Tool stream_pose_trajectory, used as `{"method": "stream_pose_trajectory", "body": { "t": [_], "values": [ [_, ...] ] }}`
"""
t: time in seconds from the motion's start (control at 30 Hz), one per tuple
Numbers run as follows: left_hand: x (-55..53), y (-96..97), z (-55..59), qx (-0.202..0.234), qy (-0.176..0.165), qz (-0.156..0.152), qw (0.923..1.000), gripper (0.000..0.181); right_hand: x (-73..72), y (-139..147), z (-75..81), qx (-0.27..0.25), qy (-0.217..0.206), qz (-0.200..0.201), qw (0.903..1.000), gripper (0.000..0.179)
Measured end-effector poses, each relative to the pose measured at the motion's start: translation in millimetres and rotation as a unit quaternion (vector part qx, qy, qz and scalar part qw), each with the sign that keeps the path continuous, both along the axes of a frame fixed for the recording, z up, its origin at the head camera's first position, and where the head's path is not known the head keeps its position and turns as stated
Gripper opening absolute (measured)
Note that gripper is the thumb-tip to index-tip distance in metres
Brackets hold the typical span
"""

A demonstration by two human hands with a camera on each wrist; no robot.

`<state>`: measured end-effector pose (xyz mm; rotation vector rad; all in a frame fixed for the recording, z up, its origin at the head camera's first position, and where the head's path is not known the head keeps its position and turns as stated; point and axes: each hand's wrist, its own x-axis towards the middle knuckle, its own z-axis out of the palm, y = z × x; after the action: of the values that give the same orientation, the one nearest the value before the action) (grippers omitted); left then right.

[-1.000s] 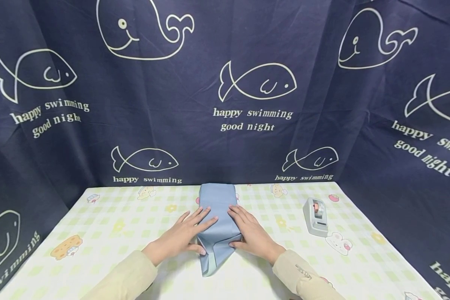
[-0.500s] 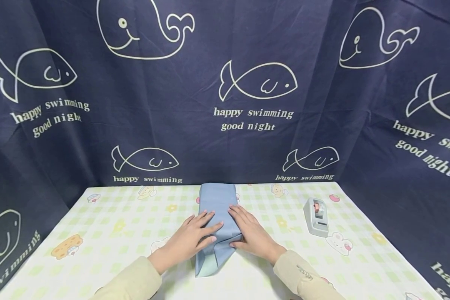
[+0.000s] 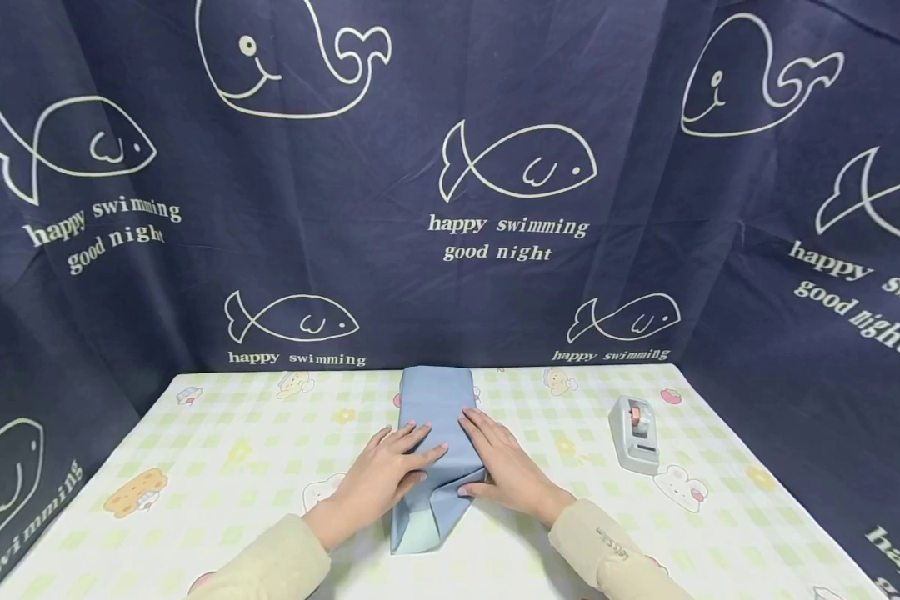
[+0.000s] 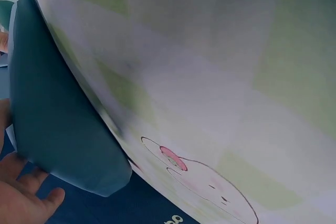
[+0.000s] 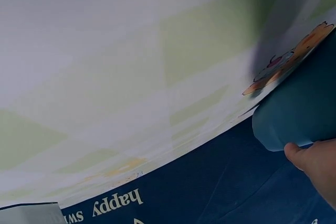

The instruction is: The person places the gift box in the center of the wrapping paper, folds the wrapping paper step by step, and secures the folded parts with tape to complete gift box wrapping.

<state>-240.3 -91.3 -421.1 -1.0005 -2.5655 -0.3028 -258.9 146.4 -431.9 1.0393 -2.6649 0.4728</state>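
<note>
A long blue package wrapped in paper [image 3: 437, 396] lies on the table, pointing away from me. Its near end has a loose folded flap [image 3: 420, 529] that shows a pale green inner side. My left hand [image 3: 375, 479] rests on the package's left side, fingers spread across the top. On the right side lies my right hand [image 3: 512, 471], with its fingers along the top edge and its thumb near the fold. In the left wrist view the package [image 4: 63, 103] has fingers at its edge. The right wrist view shows one end of the package [image 5: 299, 111] beside a thumb. What is inside is hidden.
A grey tape dispenser [image 3: 634, 437] with an orange-red core stands to the right. The table wears a green-and-white checked cloth [image 3: 247, 500] with cartoon prints. Dark blue curtains [image 3: 390, 250] with fish and whale drawings rise behind and at both sides.
My left hand has shifted slightly right, its thumb lifting from the near flap onto the package. The flap has spread left, showing more pale green. My right hand has barely moved.
</note>
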Motion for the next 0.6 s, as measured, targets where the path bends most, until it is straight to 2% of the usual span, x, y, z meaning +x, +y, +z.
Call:
{"method": "stream_pose_trajectory", "body": {
  "t": [0.2,0.43,0.6],
  "values": [
    [0.0,1.2,-0.4,0.001,0.004,0.009,1.0,0.052,0.6,-0.7,-1.3,0.003,0.007,-0.009,0.9999,0.093],
    [1.4,2.3,1.9,-0.013,-0.005,0.03,0.9994,0.062,0.3,-2.5,-3.6,0.014,0.037,-0.023,0.999,0.088],
    [2.2,0.1,4.1,0.014,-0.017,0.026,0.9994,0.065,-0.5,-3.3,-4.1,0.016,0.055,-0.024,0.9981,0.087]
  ]
}}
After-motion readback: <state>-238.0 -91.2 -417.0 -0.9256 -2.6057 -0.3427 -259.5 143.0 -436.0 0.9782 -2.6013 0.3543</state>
